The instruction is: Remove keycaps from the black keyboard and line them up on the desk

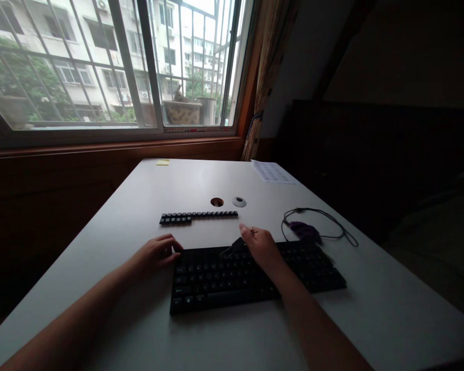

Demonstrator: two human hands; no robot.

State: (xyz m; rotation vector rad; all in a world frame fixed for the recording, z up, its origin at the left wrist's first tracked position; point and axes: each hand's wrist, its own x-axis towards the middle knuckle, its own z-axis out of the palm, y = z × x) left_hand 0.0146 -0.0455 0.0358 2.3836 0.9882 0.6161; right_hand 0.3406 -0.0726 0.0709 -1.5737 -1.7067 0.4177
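A black keyboard (224, 297) lies on the white desk, its upper left part bare of keycaps. My left hand (156, 253) rests at its upper left corner, fingers bent and thumb and fingertips holding the edge. Over the top rows, my right hand (262, 248) is closed on a keycap puller (237, 245) with a black handle. Its thin wire prongs point down and left at the keys; whether a cap is caught between them I cannot tell. Behind the keyboard, removed keycaps (199, 214) stand in a long row with a shorter row in front.
A dark purple mouse-like object (304, 231) and a looped black cable (338, 236) lie behind the keyboard's right end. Farther back are a round desk hole (217, 202), its grey cover (238, 202), printed paper (274, 172) and yellow sticky notes (163, 162). A barred window stands beyond the desk.
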